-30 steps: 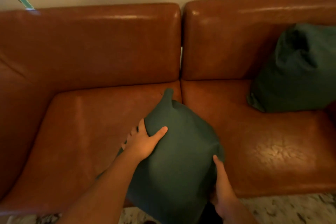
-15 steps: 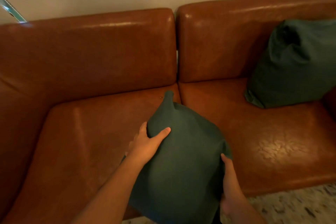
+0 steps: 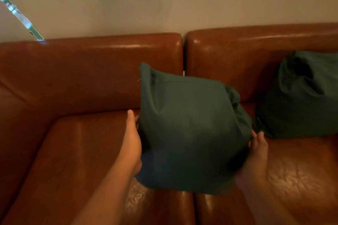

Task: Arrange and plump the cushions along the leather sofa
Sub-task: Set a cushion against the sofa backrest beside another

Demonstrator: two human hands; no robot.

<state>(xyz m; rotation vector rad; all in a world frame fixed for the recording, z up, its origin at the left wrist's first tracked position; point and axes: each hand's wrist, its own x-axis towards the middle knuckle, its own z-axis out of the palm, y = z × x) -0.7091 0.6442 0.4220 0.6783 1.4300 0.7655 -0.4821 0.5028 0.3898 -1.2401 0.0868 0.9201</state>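
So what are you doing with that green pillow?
A person is holding a dark green cushion between both hands, the left hand pressed against its left side and the right hand against its right side. It sits over the seam between two seats of the brown leather sofa. A second green cushion leans against the backrest further right, looking slumped and creased at the top. It looks like cushion tidying in progress.
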